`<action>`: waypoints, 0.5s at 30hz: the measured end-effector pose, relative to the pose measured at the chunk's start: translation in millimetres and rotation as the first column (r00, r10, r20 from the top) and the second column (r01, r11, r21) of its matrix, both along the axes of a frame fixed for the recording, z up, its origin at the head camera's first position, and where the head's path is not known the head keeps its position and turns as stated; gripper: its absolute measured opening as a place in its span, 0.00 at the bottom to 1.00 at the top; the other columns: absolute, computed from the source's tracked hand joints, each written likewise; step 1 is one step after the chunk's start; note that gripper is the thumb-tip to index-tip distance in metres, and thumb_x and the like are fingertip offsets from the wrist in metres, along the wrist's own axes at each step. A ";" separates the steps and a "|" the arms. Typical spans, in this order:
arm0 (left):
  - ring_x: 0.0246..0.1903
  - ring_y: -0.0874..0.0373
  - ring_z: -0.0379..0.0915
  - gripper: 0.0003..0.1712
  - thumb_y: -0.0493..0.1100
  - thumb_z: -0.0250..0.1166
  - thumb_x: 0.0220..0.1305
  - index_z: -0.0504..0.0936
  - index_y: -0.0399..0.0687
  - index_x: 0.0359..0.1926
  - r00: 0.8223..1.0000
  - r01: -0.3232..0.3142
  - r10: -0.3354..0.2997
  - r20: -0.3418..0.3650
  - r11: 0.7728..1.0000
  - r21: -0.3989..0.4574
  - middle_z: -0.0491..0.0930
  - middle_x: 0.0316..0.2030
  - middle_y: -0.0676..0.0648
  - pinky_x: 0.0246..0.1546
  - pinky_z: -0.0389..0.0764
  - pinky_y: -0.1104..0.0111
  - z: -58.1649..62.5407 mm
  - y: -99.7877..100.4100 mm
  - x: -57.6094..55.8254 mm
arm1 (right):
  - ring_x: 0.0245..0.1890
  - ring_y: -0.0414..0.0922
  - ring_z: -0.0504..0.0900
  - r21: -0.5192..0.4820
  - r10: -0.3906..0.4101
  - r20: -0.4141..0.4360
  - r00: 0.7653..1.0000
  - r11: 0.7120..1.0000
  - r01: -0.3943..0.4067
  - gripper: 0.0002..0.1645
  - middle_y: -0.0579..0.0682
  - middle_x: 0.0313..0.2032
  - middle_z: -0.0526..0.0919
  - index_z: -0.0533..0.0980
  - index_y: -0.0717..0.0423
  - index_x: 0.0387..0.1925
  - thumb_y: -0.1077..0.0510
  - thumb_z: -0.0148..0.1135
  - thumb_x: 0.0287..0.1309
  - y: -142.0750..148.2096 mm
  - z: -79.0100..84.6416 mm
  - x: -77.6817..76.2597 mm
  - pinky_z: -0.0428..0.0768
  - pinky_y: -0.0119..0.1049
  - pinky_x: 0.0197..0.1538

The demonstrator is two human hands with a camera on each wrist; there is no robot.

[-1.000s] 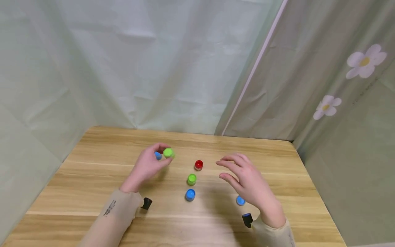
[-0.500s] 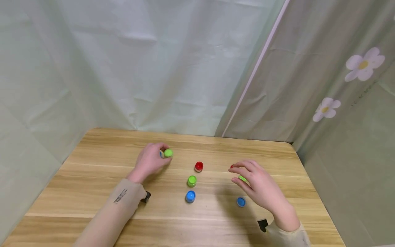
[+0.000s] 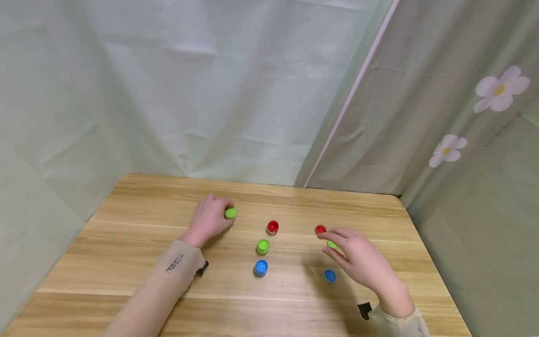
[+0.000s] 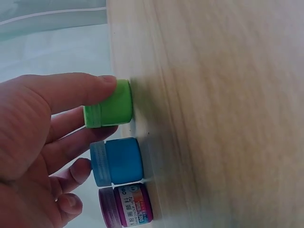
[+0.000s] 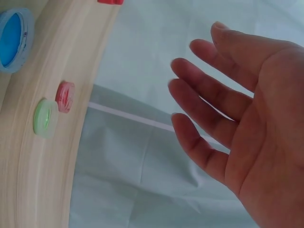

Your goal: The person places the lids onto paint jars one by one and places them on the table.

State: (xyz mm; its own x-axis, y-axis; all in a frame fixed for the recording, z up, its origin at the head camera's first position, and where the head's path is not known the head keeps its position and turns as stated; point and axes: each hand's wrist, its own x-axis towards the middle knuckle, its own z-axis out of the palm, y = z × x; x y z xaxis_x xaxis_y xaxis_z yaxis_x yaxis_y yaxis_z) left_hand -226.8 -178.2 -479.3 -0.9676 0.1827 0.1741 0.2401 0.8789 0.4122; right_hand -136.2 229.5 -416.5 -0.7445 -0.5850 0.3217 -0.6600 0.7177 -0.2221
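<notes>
My left hand (image 3: 209, 217) pinches a small green paint jar (image 4: 116, 104) by its capped end, thumb on one side and fingers on the other. Its base is right at the tabletop. Beside it stand a blue paint jar (image 4: 123, 161) and a purple paint jar (image 4: 133, 205) with a printed label, both capped; in the head view the left hand hides them. My right hand (image 3: 364, 260) hovers with relaxed fingers and holds nothing. Under and around it lie a red lid (image 3: 320, 229), a partly covered green lid (image 3: 331, 245) and a blue lid (image 3: 330, 276).
Mid-table, an uncapped red jar (image 3: 273, 228), green jar (image 3: 263, 247) and blue jar (image 3: 261, 268) stand in a rough column. The wooden table (image 3: 126, 252) is bordered by a hanging pale curtain (image 3: 236, 93) behind and at the sides.
My left hand has brought the green jar down to the table beside the blue one. My right hand has moved right and slightly down, so the red and green lids now show.
</notes>
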 end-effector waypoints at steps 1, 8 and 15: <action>0.39 0.49 0.70 0.15 0.41 0.81 0.57 0.90 0.45 0.46 1.000 0.000 0.000 0.001 1.000 -0.006 0.84 0.35 0.50 0.44 0.71 0.54 -0.1 0.3 -0.2 | 0.46 0.40 0.86 0.005 -0.004 0.008 1.000 1.000 0.004 0.19 0.41 0.50 0.87 0.86 0.49 0.58 0.54 0.75 0.68 -0.3 -0.7 0.4 0.86 0.41 0.48; 0.41 0.48 0.71 0.20 0.41 0.81 0.57 0.90 0.42 0.50 1.000 -0.005 0.005 0.000 1.000 -0.022 0.87 0.39 0.48 0.48 0.72 0.49 -0.5 -1.6 0.6 | 0.48 0.40 0.86 0.019 -0.012 0.033 0.999 1.000 0.011 0.17 0.40 0.51 0.86 0.86 0.46 0.57 0.54 0.75 0.68 -2.1 -3.4 -0.4 0.86 0.42 0.50; 0.43 0.46 0.72 0.29 0.41 0.82 0.55 0.88 0.42 0.59 1.000 0.003 -0.004 -0.027 1.000 -0.025 0.89 0.49 0.43 0.48 0.72 0.48 -1.7 -4.8 3.3 | 0.49 0.39 0.86 0.020 -0.019 0.045 0.999 1.000 0.018 0.17 0.39 0.51 0.86 0.86 0.46 0.57 0.54 0.75 0.68 -2.7 -4.5 -0.3 0.86 0.42 0.51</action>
